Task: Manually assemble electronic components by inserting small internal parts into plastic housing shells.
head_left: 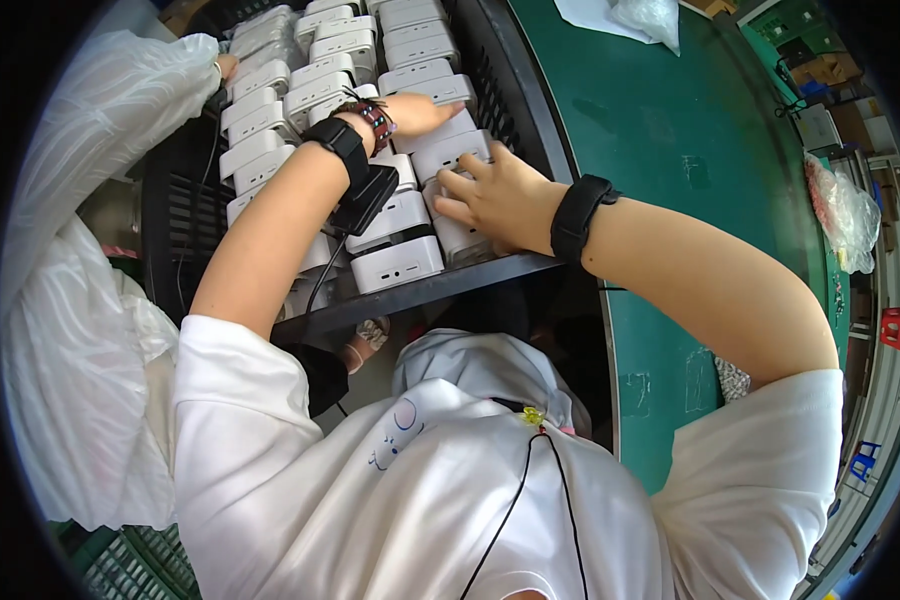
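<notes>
Rows of white box-shaped devices (397, 265) with small ports on their sides fill a black plastic crate (545, 120). My left hand (422, 114) reaches over the right-hand rows, one finger stretched along the top of a white device; its other fingers are mostly hidden. Nearer to me, my right hand (500, 196) has its fingers spread over the devices beside the crate's right wall. Between the two hands lies a white device (452, 153), and the right fingertips rest at its near side. Below my left wrist hangs a black block with a cable (366, 200).
On the left, another person in a white translucent sleeve (120, 120) has a hand (228, 68) at the crate's far left edge. A green table (660, 200) runs along the right, with clear plastic bags (646, 18) at its far end. A green basket (140, 568) stands low left.
</notes>
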### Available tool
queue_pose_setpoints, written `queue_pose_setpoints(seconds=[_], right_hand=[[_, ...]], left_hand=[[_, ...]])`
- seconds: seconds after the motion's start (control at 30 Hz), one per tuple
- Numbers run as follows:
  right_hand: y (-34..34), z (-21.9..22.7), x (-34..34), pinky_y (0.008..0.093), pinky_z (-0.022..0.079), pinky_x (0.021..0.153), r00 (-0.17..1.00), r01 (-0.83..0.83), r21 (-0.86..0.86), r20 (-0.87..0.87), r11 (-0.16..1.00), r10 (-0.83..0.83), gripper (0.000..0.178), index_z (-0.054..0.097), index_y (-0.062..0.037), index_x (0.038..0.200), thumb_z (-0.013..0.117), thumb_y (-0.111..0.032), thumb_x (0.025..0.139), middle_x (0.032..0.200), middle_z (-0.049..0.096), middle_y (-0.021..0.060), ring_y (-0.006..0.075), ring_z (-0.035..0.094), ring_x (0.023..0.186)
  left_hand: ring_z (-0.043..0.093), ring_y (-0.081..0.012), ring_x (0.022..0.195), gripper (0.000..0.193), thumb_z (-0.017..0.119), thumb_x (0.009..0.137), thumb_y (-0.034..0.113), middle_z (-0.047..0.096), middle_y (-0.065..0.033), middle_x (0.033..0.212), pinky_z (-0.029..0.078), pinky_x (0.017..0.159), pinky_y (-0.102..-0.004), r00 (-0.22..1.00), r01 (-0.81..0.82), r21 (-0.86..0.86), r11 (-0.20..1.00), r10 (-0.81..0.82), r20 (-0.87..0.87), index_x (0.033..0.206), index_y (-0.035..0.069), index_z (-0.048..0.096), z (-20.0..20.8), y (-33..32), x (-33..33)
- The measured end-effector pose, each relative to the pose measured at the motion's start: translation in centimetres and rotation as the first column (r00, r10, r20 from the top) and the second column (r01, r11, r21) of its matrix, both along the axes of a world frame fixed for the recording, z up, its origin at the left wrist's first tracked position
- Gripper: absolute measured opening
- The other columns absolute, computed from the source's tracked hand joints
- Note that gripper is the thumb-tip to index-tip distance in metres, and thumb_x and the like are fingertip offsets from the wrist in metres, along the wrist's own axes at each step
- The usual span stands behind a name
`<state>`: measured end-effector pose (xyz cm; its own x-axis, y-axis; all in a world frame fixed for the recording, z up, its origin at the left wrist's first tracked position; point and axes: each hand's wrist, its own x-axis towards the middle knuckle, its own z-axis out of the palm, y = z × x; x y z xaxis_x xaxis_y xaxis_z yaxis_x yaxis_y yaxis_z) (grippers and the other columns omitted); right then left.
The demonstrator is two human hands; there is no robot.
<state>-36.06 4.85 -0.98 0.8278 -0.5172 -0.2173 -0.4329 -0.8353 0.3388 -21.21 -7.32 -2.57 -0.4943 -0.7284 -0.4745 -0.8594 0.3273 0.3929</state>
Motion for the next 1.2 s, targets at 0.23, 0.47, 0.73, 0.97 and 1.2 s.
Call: queue_pose_setpoints(seconds=[0.23,0.47,0.73,0.97,1.2], right_hand=[[-1.2,-1.6,0.2,0.0481,0.034,0.089,0.993,-0.1,-0.038,-0.062,0.994,0.097,0.071,0.036,-0.0145,0.127,0.063,-0.04,0.067,0.125,0.037,0.0047,0.0264,0.038,0.114],[-0.7,-2.8,-0.1,0.0539,0.026,0.098,0.991,-0.131,-0.048,0.018,0.99,0.132,0.074,0.034,-0.0148,0.13,0.064,-0.041,0.067,0.136,0.029,0.0054,0.027,0.03,0.123],[0.3,1.1,-0.6,0.0562,0.026,0.098,0.969,-0.127,-0.04,0.207,0.991,0.133,0.046,0.047,-0.0221,0.118,0.057,-0.018,0.073,0.126,0.044,0.003,0.0234,0.043,0.116],[1.8,4.9,-3.0,0.0514,0.029,0.098,0.865,0.186,-0.092,0.487,0.978,-0.119,0.042,0.052,-0.0227,0.11,0.061,-0.012,0.07,0.12,0.048,0.0022,0.0213,0.052,0.104],[2.4,2.8,-4.0,0.0385,0.039,0.09,0.572,0.332,0.082,0.775,0.94,-0.27,0.051,0.05,-0.0202,0.115,0.066,-0.016,0.068,0.114,0.05,0.0053,0.0252,0.054,0.099]], left_hand=[[0.053,-0.0314,0.103,0.076,0.027,0.084,0.063,0.054,-0.0259,0.11,0.04,0.085,-0.0313,0.969,-0.102,0.091,0.991,0.12,-0.215,0.116,-0.002,0.049,-0.5,0.5,-0.6],[0.05,-0.0337,0.108,0.068,0.043,0.083,0.054,0.052,-0.0255,0.115,0.04,0.088,-0.032,0.996,-0.041,-0.056,0.998,0.036,-0.085,0.12,-0.003,0.045,-0.6,1.7,0.0],[0.055,-0.0329,0.101,0.071,0.051,0.077,0.056,0.058,-0.023,0.105,0.042,0.087,-0.0335,0.978,-0.094,-0.227,0.969,0.048,-0.203,0.117,-0.003,0.048,-1.2,1.2,2.3],[0.057,-0.0175,0.088,0.057,0.053,0.081,0.049,0.061,-0.0093,0.096,0.044,0.078,-0.029,0.843,-0.188,0.126,0.974,0.226,-0.488,0.109,0.0,0.054,2.2,0.2,4.8],[0.052,-0.013,0.093,0.05,0.052,0.083,0.048,0.057,-0.0045,0.099,0.042,0.081,-0.0282,0.523,-0.339,0.552,0.762,0.64,-0.562,0.109,0.006,0.054,1.9,1.8,7.6]])
